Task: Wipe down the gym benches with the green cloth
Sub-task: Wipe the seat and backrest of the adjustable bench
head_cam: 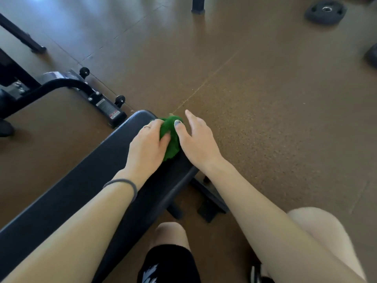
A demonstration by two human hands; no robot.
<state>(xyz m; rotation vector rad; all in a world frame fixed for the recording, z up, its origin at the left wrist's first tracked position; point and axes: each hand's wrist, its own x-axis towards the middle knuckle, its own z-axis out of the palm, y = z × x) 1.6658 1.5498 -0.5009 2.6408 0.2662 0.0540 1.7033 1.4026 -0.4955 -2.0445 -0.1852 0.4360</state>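
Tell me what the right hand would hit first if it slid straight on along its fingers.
Probably nothing on the bench: the right hand points past the green cloth and the pad's end, over bare floor, though its height is unclear.

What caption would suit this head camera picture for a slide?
Both hands, left and right, press a bunched green cloth onto the end of a black gym bench.

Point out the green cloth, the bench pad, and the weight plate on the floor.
green cloth (171, 137), head view, on the bunched fabric showing between the two hands.
bench pad (98, 170), head view, on the bare black top surface.
weight plate (325, 11), head view, near its centre hole.
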